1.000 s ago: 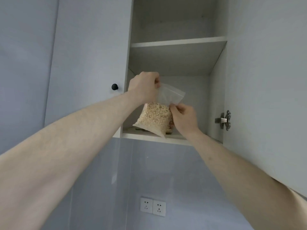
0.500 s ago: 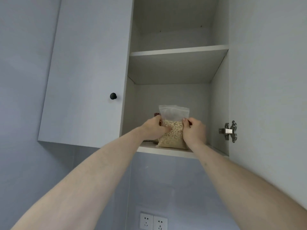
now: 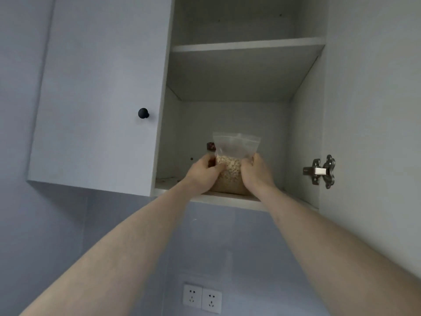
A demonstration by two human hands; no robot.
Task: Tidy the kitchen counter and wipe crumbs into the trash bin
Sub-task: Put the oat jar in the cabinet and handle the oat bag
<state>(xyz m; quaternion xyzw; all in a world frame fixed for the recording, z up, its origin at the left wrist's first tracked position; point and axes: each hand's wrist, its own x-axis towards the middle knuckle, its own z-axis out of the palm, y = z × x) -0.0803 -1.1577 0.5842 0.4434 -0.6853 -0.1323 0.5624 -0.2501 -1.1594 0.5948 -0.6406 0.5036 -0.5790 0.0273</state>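
A clear zip bag of oats (image 3: 232, 165) stands upright on the bottom shelf (image 3: 227, 198) of an open wall cabinet. My left hand (image 3: 202, 174) grips its left side and my right hand (image 3: 256, 173) grips its right side, both with fingers curled round the bag. The empty top of the bag sticks up above my hands. A small dark red packet (image 3: 210, 146) shows behind the bag at its left, mostly hidden.
The cabinet's left door (image 3: 100, 92) is closed, with a black knob (image 3: 143, 113). The right door (image 3: 373, 110) stands open, its metal hinge (image 3: 321, 171) showing. An upper shelf (image 3: 246, 45) holds nothing visible. Two wall sockets (image 3: 202, 298) sit below.
The bag went from hanging tilted at the cabinet's front edge to standing upright on the bottom shelf. Both hands moved from its top down to its sides.
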